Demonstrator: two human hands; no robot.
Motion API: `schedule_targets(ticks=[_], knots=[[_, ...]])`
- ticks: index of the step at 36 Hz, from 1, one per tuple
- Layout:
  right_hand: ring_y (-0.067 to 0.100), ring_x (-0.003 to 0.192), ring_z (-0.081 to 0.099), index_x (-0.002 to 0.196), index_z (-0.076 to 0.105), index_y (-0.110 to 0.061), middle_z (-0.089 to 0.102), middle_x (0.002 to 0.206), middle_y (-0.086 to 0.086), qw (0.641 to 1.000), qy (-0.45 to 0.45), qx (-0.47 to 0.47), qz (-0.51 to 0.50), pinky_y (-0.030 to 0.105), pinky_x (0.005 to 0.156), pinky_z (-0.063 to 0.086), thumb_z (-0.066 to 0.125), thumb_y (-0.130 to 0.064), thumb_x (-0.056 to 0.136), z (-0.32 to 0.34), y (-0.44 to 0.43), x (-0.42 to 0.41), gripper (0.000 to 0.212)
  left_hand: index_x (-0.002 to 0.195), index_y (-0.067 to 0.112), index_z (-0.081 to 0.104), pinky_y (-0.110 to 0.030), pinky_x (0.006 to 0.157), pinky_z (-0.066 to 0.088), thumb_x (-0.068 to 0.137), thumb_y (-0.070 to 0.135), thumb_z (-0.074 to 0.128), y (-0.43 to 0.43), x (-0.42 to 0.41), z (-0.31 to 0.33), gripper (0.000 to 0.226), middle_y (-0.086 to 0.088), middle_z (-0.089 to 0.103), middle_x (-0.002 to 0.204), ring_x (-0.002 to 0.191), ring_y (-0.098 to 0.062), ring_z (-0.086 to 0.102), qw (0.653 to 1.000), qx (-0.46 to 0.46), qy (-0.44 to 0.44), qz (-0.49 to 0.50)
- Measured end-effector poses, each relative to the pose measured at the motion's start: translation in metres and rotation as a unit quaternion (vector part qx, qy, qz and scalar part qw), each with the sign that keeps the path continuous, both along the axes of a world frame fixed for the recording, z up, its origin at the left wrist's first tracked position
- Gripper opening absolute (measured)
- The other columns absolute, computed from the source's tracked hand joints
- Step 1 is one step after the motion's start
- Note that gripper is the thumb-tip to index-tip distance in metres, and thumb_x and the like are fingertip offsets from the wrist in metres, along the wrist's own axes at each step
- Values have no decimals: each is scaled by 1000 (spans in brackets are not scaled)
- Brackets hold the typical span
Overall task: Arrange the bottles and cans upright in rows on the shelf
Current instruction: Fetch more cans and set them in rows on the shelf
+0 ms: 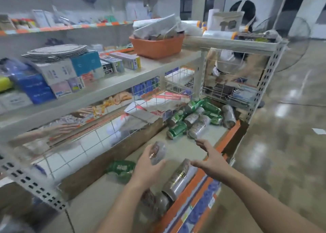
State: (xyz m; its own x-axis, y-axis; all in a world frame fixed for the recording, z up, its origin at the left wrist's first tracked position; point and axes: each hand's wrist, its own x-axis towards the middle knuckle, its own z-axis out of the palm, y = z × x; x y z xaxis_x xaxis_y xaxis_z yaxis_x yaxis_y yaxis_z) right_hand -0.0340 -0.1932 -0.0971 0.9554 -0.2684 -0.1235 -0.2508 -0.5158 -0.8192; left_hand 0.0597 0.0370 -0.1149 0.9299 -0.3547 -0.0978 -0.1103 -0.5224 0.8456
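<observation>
My left hand grips a clear bottle with a brown label above the low shelf. My right hand hovers open to its right, fingers spread, touching nothing. A silver-and-gold can lies tilted below my right hand at the shelf's orange front edge. A green can sits blurred to the left of my left wrist. More bottles lie near my forearm. At the far end, a heap of green cans and silver cans lies on its side.
A white wire grid backs the low shelf on the left. The shelf above holds boxes, plates and an orange basin. A person crouches behind the far rack. Shiny floor lies to the right.
</observation>
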Motion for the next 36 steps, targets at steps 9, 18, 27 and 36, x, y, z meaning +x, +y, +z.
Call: schedule_targets(ticks=[9,18,27,36], knots=[[19,149,28,154,38,-29,33,159,5,957,115,-145,224,19,115,23,81,-24,73,-57,-12,48,92,134,28,54,-22,77,44,82,26,77,-19,43,-49,57,3,62,120,101,-17,61,992,122,-4,38],[18,126,47,142,53,-35,48,138,-3,911,112,-163,361,35,109,41,65,-66,55,-101,-48,103,93,141,22,49,-32,89,49,75,27,78,-44,64,-64,72,-6,57,127,110,-28,60,966,249,-29,65],[-7,105,55,131,58,-33,53,123,-12,960,90,24,265,13,94,44,85,-24,68,-109,-103,138,69,138,28,47,-35,91,47,81,46,75,-70,78,-57,66,-2,63,128,115,-28,62,964,199,64,167],[14,87,71,108,65,-8,68,103,1,932,91,307,170,29,75,59,88,11,66,-105,-123,151,52,115,7,60,-38,85,58,69,25,94,-101,87,-51,60,-7,71,104,103,-28,70,964,-41,23,260]])
